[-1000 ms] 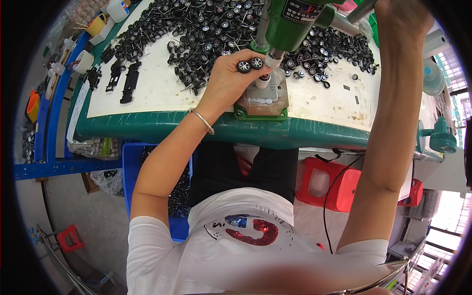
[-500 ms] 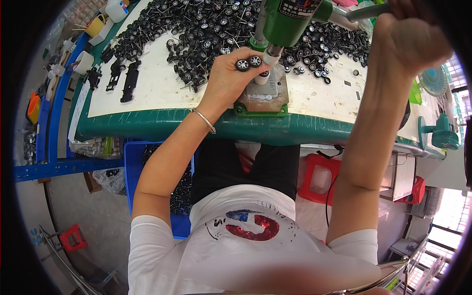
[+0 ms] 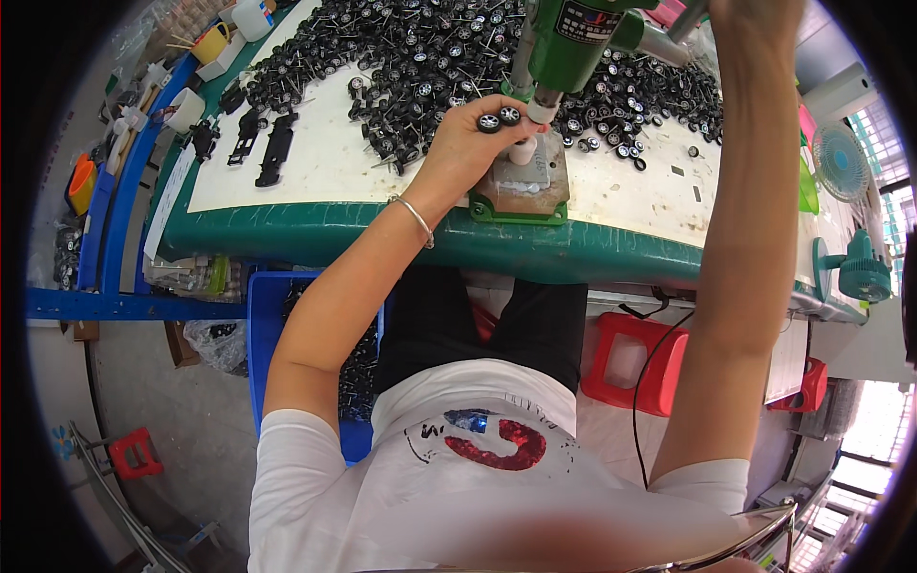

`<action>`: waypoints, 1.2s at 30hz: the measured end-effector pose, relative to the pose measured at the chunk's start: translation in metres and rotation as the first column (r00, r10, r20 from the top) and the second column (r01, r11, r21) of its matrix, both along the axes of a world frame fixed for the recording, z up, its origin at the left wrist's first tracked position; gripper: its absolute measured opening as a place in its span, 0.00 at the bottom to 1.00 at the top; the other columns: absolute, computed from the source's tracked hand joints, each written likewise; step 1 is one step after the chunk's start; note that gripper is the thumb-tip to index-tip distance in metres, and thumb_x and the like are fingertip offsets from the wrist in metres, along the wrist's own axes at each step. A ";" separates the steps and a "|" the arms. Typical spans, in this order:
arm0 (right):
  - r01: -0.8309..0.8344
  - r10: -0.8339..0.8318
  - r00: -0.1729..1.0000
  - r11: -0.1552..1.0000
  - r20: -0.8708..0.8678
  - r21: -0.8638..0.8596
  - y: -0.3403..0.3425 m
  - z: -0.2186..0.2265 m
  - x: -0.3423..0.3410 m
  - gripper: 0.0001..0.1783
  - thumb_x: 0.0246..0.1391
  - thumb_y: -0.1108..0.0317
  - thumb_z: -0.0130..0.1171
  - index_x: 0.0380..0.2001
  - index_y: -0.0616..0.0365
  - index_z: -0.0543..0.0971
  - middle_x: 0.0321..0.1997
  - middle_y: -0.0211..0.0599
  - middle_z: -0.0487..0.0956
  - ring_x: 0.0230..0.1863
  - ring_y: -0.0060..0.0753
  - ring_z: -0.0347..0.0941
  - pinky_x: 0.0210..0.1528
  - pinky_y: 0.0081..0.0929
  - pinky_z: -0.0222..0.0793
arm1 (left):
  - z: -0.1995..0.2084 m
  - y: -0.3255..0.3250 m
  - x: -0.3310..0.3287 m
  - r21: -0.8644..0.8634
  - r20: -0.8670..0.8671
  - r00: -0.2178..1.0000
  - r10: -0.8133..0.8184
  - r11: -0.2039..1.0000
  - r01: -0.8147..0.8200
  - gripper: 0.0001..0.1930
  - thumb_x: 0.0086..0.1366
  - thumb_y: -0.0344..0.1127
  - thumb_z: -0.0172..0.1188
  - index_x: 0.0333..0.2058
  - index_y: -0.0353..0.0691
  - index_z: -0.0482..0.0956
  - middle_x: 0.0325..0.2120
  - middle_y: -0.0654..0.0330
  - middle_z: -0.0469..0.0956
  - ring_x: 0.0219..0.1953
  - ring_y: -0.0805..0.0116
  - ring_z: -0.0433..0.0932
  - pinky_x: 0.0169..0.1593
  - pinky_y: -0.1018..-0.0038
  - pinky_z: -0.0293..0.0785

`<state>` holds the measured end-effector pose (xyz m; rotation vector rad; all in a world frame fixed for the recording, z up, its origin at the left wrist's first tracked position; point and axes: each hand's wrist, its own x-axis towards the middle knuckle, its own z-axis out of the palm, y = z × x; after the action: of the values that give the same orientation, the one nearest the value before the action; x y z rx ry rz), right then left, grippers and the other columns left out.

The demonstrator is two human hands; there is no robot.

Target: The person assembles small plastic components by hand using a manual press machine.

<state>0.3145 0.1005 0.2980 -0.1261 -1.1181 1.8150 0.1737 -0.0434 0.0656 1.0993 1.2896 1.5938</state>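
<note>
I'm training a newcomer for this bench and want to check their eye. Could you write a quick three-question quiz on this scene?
1. True or false: the left hand is holding a yellow mug.
2. Multiple choice: what is the main colour of the press? A) blue B) green C) red
3. Fill in the blank: the blue bin is on the person's ____ side.

Key:
1. False; it holds black wheels with silvery centres.
2. B
3. left
</note>
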 end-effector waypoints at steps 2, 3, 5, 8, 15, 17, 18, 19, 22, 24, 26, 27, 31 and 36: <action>-0.478 0.568 0.822 0.653 -0.038 -0.587 0.046 0.021 0.009 0.14 0.60 0.57 0.57 0.26 0.49 0.69 0.15 0.15 0.57 0.12 0.11 0.49 0.12 0.13 0.44 | -0.002 0.001 0.001 0.041 0.089 0.996 -0.023 0.999 0.020 0.10 0.63 0.35 0.62 0.40 0.37 0.78 0.35 0.57 0.83 0.40 0.72 0.80 0.46 0.76 0.76; -0.425 0.581 0.810 0.675 0.081 -0.604 0.061 0.020 0.005 0.14 0.61 0.57 0.55 0.26 0.49 0.69 0.15 0.16 0.57 0.12 0.12 0.49 0.12 0.13 0.44 | -0.002 0.000 -0.002 0.044 0.085 0.996 -0.027 0.999 0.023 0.10 0.63 0.35 0.62 0.40 0.37 0.78 0.35 0.57 0.83 0.40 0.72 0.80 0.46 0.76 0.76; -0.522 0.620 0.784 0.663 0.003 -0.537 0.096 -0.001 0.001 0.13 0.62 0.56 0.53 0.28 0.50 0.70 0.15 0.17 0.60 0.12 0.13 0.52 0.13 0.14 0.47 | -0.002 -0.005 -0.013 -0.029 0.286 0.956 0.063 0.998 -0.057 0.09 0.63 0.36 0.62 0.38 0.38 0.77 0.29 0.60 0.81 0.34 0.73 0.79 0.37 0.80 0.74; -0.161 0.188 0.962 0.976 0.198 -0.146 0.054 -0.030 -0.017 0.14 0.64 0.53 0.49 0.32 0.51 0.74 0.17 0.20 0.65 0.14 0.17 0.58 0.16 0.17 0.54 | -0.006 -0.025 -0.044 -0.171 0.062 0.996 0.067 0.984 -0.056 0.09 0.60 0.33 0.64 0.37 0.38 0.77 0.20 0.67 0.72 0.22 0.77 0.69 0.27 0.83 0.65; 0.292 -0.610 0.534 0.783 0.585 0.549 0.052 -0.146 0.051 0.15 0.57 0.59 0.58 0.43 0.53 0.80 0.26 0.25 0.76 0.26 0.16 0.69 0.27 0.18 0.65 | -0.029 -0.045 -0.050 -0.199 -0.775 0.626 -0.082 0.973 -0.119 0.13 0.51 0.28 0.64 0.39 0.43 0.83 0.26 0.54 0.81 0.25 0.61 0.77 0.33 0.69 0.73; 0.090 -0.601 0.474 0.759 0.643 0.644 0.039 -0.190 0.067 0.14 0.54 0.60 0.63 0.41 0.55 0.81 0.32 0.31 0.81 0.27 0.19 0.72 0.31 0.20 0.70 | -0.029 -0.042 -0.049 -0.116 -0.828 0.557 -0.056 0.991 -0.074 0.13 0.50 0.27 0.63 0.37 0.42 0.83 0.32 0.51 0.81 0.30 0.55 0.78 0.37 0.66 0.75; 0.000 -0.596 0.460 0.741 0.658 0.671 0.034 -0.213 0.076 0.14 0.54 0.61 0.63 0.41 0.56 0.81 0.33 0.30 0.81 0.30 0.19 0.73 0.33 0.22 0.71 | -0.024 -0.039 -0.048 -0.123 -0.868 0.490 -0.080 0.991 -0.055 0.13 0.49 0.26 0.63 0.37 0.42 0.83 0.32 0.53 0.81 0.31 0.55 0.79 0.38 0.65 0.75; -0.045 -0.598 0.448 0.728 0.665 0.684 0.022 -0.229 0.073 0.14 0.53 0.62 0.63 0.41 0.56 0.80 0.36 0.31 0.82 0.31 0.21 0.73 0.34 0.23 0.71 | -0.021 -0.042 -0.050 -0.137 -0.904 0.416 -0.102 0.989 -0.055 0.13 0.48 0.26 0.63 0.36 0.43 0.83 0.33 0.56 0.81 0.33 0.55 0.79 0.39 0.64 0.76; -0.100 -0.729 0.359 0.591 0.583 0.800 0.006 -0.253 0.061 0.13 0.51 0.63 0.63 0.40 0.55 0.80 0.35 0.34 0.77 0.29 0.30 0.73 0.35 0.28 0.71 | -0.033 -0.045 -0.057 0.051 -0.937 0.346 0.039 0.998 0.026 0.14 0.46 0.23 0.63 0.35 0.44 0.82 0.30 0.60 0.78 0.33 0.58 0.79 0.37 0.65 0.76; -0.112 -0.758 0.325 0.563 0.566 0.819 0.001 -0.262 0.058 0.12 0.52 0.64 0.63 0.39 0.55 0.80 0.34 0.34 0.76 0.29 0.31 0.74 0.35 0.29 0.71 | -0.033 -0.047 -0.056 0.034 -0.944 0.329 0.018 0.998 0.045 0.16 0.45 0.22 0.62 0.35 0.44 0.82 0.29 0.61 0.77 0.33 0.58 0.78 0.36 0.65 0.76; -0.092 -0.786 0.300 0.540 0.541 0.836 -0.003 -0.269 0.053 0.09 0.52 0.68 0.62 0.37 0.56 0.79 0.36 0.35 0.76 0.30 0.31 0.74 0.34 0.28 0.71 | -0.030 -0.051 -0.054 0.046 -0.957 0.291 0.019 0.995 0.088 0.16 0.45 0.19 0.59 0.34 0.44 0.81 0.27 0.62 0.74 0.32 0.59 0.77 0.34 0.67 0.75; -0.096 -0.783 0.311 0.538 0.538 0.838 -0.002 -0.271 0.054 0.09 0.52 0.68 0.62 0.37 0.56 0.79 0.36 0.35 0.76 0.30 0.31 0.74 0.34 0.28 0.71 | -0.029 -0.052 -0.052 0.048 -0.958 0.287 0.024 0.996 0.077 0.16 0.45 0.19 0.59 0.34 0.44 0.81 0.27 0.62 0.74 0.32 0.59 0.77 0.34 0.67 0.75; 0.095 -0.703 0.475 0.638 0.529 0.764 -0.007 -0.259 0.049 0.09 0.50 0.77 0.61 0.37 0.60 0.79 0.37 0.35 0.76 0.31 0.28 0.76 0.34 0.24 0.72 | -0.040 -0.054 -0.052 0.124 -0.876 0.475 0.084 0.991 0.055 0.11 0.49 0.21 0.60 0.33 0.42 0.79 0.30 0.64 0.75 0.30 0.65 0.77 0.32 0.70 0.74; 0.047 -0.556 0.741 0.602 0.377 0.797 -0.050 -0.234 0.025 0.11 0.51 0.77 0.61 0.39 0.62 0.79 0.42 0.38 0.76 0.40 0.31 0.77 0.42 0.25 0.75 | -0.026 -0.051 -0.043 -0.064 0.052 0.997 0.065 0.996 -0.062 0.04 0.60 0.28 0.62 0.33 0.35 0.79 0.33 0.61 0.81 0.30 0.77 0.76 0.25 0.82 0.66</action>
<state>0.3391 0.0509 0.0640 -0.4055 -2.0834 0.8405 0.1306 -0.0943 0.0391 0.9793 1.3408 1.6084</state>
